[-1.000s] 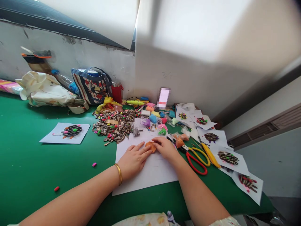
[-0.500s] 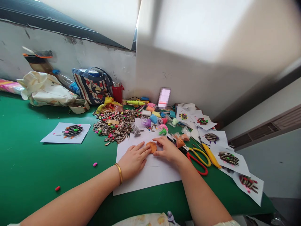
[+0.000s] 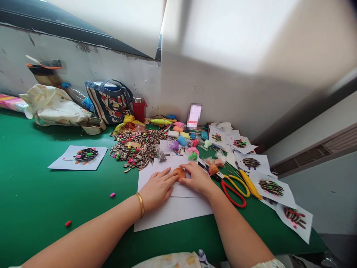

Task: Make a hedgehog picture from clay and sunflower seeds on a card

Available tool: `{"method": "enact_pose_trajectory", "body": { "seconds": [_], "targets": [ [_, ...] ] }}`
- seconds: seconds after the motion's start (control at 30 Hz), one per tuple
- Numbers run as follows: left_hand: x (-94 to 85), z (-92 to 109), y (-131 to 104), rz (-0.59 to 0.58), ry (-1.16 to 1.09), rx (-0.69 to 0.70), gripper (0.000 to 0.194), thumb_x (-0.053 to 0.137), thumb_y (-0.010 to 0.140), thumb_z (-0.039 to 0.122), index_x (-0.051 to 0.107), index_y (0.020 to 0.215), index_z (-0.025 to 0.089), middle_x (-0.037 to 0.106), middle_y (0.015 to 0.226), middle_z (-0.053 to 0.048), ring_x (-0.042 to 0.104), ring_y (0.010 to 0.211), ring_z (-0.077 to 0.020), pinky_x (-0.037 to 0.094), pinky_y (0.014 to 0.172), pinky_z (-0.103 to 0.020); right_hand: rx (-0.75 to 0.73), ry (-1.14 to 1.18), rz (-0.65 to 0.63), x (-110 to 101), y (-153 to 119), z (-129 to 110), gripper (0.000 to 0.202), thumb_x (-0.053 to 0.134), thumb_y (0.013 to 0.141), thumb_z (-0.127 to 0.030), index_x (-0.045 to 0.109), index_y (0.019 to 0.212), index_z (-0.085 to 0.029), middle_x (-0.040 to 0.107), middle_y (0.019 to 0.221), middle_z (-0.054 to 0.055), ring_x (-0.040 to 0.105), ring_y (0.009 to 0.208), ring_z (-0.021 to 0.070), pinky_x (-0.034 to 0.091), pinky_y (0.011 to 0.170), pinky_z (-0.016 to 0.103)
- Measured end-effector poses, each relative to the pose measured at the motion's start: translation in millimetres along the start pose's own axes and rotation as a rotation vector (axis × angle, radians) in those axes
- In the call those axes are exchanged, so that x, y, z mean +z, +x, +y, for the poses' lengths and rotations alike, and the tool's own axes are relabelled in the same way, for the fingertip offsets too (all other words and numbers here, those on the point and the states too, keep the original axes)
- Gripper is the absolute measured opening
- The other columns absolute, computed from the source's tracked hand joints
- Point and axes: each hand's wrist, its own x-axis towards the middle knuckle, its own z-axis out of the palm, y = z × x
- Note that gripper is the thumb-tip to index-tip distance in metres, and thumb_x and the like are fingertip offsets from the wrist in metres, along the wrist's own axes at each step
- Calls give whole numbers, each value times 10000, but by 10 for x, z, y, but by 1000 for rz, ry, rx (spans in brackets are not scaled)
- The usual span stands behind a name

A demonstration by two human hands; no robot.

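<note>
A flat orange clay disc (image 3: 180, 174) lies on white paper (image 3: 173, 211) in the middle of the green table. My left hand (image 3: 157, 189) rests flat on the paper, fingers stretched out, their tips at the disc's left edge. From the right, my right hand (image 3: 196, 178) touches the disc with thumb and fingers apart, curved around its edge. Beyond my hands lie a heap of striped seeds (image 3: 139, 145) and bagged clay in several colours, among them a purple lump (image 3: 173, 145) and a blue one (image 3: 182, 140).
Red-and-yellow scissors (image 3: 234, 191) and a yellow cutter (image 3: 250, 185) lie right of my right hand. Seed-decorated papers (image 3: 279, 193) line the right edge. Another decorated card (image 3: 97, 161) is at left. Bags (image 3: 110, 104) and a red flask (image 3: 139, 111) stand at the wall.
My right hand has shifted slightly left, and its thumb and fingers now sit closer around the disc. My left hand has barely moved.
</note>
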Motion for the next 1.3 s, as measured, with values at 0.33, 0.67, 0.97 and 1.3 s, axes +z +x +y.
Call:
{"method": "enact_pose_trajectory", "body": {
  "seconds": [0.33,0.67,0.97,1.3],
  "targets": [
    [-23,-10,13,-13,-53,-29,502,406,902,193,427,1398,264,464,1453,-35,310,1399,-253,330,1069,-460,9,-72,29,29,-22,-59,611,731,745,-447,543,1297,-264,557,1104,58,542,1067,217,418,924,320],
    [-20,-22,18,-8,-68,-34,508,409,896,178,416,1396,270,471,1447,-27,303,1403,-255,340,1061,-469,0,-110,32,39,-37,-96,655,709,757,-456,486,1348,-283,528,1135,65,527,1089,229,410,949,330],
    [5,-38,18,-17,-61,-32,549,415,878,145,392,1413,264,450,1464,-26,288,1409,-256,326,1070,-477,18,-153,121,161,-10,-110,614,673,781,-483,513,1327,-254,524,1106,85,522,1057,246,424,924,357],
    [-49,34,2,-56,12,-8,610,388,860,100,372,1419,347,377,1508,41,281,1403,-284,343,1031,-497,71,45,-1,-81,-18,150,637,706,769,-467,505,1334,-255,530,1127,72,553,973,204,455,870,335]
  ]
}}
